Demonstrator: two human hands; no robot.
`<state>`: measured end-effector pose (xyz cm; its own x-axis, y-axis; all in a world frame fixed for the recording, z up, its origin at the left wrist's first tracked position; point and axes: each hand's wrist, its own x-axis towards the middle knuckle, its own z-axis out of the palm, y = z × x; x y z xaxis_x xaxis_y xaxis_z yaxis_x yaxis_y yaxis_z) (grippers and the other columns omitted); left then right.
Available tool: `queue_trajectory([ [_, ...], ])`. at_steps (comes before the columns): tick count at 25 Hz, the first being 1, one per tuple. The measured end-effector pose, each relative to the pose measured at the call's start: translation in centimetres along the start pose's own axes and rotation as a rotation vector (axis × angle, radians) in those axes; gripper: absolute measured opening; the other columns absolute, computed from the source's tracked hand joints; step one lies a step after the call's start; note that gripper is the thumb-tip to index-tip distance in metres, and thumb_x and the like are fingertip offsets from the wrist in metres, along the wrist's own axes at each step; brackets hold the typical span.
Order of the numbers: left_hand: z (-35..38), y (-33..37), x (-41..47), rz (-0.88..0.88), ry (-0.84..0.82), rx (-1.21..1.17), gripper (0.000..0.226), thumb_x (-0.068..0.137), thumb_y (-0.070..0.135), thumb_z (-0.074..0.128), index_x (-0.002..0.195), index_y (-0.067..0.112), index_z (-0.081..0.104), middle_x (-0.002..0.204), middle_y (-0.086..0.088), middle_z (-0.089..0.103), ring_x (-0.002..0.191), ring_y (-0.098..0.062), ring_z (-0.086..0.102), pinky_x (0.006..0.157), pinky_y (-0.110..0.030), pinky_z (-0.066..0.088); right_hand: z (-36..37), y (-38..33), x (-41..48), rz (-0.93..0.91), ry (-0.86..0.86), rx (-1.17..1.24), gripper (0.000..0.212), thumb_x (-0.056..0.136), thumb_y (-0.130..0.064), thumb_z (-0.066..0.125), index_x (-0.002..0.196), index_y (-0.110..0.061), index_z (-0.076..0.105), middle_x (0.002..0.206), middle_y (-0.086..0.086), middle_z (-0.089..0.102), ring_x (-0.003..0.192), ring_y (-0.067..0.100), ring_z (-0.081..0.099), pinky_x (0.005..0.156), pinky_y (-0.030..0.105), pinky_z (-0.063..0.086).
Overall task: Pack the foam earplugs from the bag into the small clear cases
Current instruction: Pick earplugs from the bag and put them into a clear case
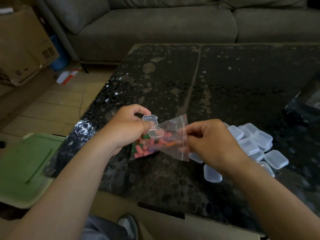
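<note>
Nearest, a green bin lid (22,167) lies off the near-left corner of the dark speckled table (225,75). Over the table's near part, the left hand (128,127) curls its fingers round one small clear case (153,126), lid hinged open, held against the bag (171,144). The right hand (211,142) pinches the bag's zip edge between thumb and fingertips; I cannot tell whether the mouth is open. Foam earplugs (147,147), pink, green and orange, show only inside the bag, bunched at its left end. Just right of the right hand lies a heap of closed cases (256,141). Far: grey sofa (155,23). Risks: a sharp tug on the zip could scatter the light plugs over the table edge. The crowded left hand could drop the case or snap it shut.
</note>
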<state>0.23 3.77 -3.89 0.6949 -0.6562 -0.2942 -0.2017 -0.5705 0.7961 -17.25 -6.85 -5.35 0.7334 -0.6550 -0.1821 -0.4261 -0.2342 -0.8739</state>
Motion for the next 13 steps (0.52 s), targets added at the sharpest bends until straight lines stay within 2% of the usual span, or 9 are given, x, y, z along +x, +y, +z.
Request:
queue_trajectory([
  [5,-0.1,-0.1,0.1,-0.037,-0.085,-0.036,0.021,0.090,0.008,0.072,0.106,0.021,0.069,0.085,-0.009,0.077,0.067,-0.015,0.067,0.059,-0.030,0.051,0.6,-0.5,0.2,0.023,-0.105,0.132,0.014,0.094,-0.011,0.067,0.089,-0.014,0.080,0.076,0.001,0.077,0.066,0.016,0.075,0.065,0.033,0.063],
  [7,0.0,-0.3,0.1,-0.038,-0.102,-0.037,0.019,0.089,0.009,0.073,0.104,0.021,0.070,0.083,-0.011,0.076,0.063,-0.014,0.066,0.057,-0.029,0.051,0.8,-0.2,0.4,0.026,-0.092,0.062,0.018,0.096,-0.012,0.064,0.086,-0.012,0.079,0.072,0.001,0.076,0.063,0.015,0.074,0.062,0.034,0.063],
  [10,0.0,-0.3,0.1,-0.030,-0.116,-0.039,0.019,0.090,0.009,0.072,0.104,0.020,0.069,0.088,-0.014,0.077,0.063,-0.014,0.065,0.056,-0.029,0.051,1.1,0.6,1.1,-0.013,-0.004,-0.148,0.021,0.095,-0.015,0.062,0.079,-0.014,0.075,0.070,-0.001,0.073,0.063,0.014,0.071,0.063,0.041,0.062],
  [11,0.0,-0.3,0.1,-0.031,-0.123,-0.044,0.019,0.090,0.008,0.071,0.105,0.020,0.069,0.089,-0.015,0.076,0.065,-0.016,0.065,0.056,-0.029,0.051,1.2,0.8,1.2,-0.022,0.018,-0.191,0.021,0.095,-0.016,0.061,0.078,-0.015,0.074,0.071,-0.003,0.072,0.064,0.013,0.070,0.063,0.040,0.061],
  [13,-0.1,-0.4,0.1,-0.036,-0.138,-0.048,0.020,0.091,0.006,0.070,0.106,0.019,0.069,0.092,-0.017,0.077,0.069,-0.021,0.065,0.057,-0.030,0.053,1.3,0.9,1.3,-0.041,0.043,-0.266,0.018,0.094,-0.020,0.064,0.079,-0.022,0.075,0.073,-0.009,0.072,0.067,0.006,0.067,0.060,0.025,0.058],
])
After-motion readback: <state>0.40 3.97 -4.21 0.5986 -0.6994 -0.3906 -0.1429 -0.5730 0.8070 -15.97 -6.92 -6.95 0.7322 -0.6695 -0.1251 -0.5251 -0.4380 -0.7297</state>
